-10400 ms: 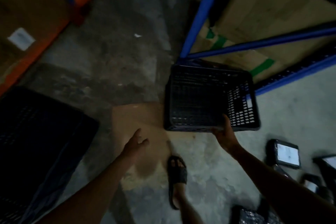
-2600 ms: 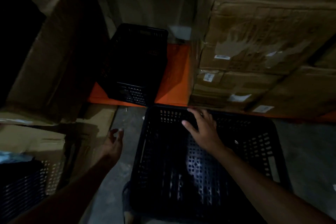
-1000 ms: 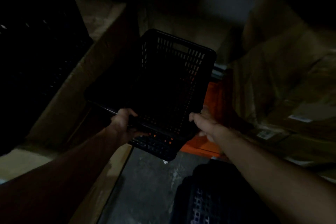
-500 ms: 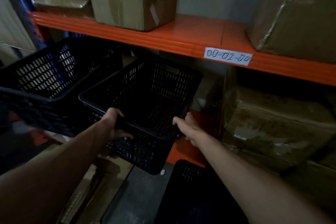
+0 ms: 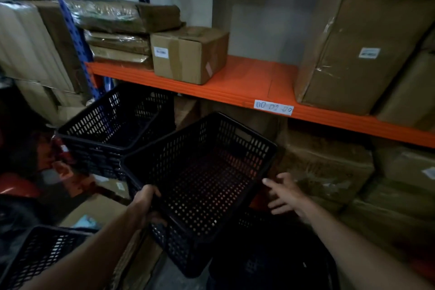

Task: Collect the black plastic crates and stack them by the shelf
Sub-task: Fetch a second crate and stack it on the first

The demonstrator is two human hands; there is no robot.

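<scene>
A black perforated plastic crate (image 5: 202, 181) hangs tilted in mid-air in front of the orange shelf (image 5: 237, 80). My left hand (image 5: 146, 205) grips its near left rim. My right hand (image 5: 286, 195) is off the crate, just right of its rim, fingers spread. To the left stands a stack of black crates (image 5: 113, 129), its top crate open upward. Another black crate (image 5: 270, 259) lies on the floor under the held one. A further black crate (image 5: 40, 254) shows at the bottom left.
Cardboard boxes (image 5: 188, 54) and wrapped flat packs (image 5: 122, 16) sit on the orange shelf, a large box (image 5: 362, 47) at right. More boxes fill the space below the shelf (image 5: 329, 172). Blue rack uprights (image 5: 70, 21) stand at the left. Flattened cardboard (image 5: 103, 209) covers the floor.
The held crate has swung right and away from the stack. My right hand has let go of its rim and opened. My view has tilted upward, showing more of the shelf.
</scene>
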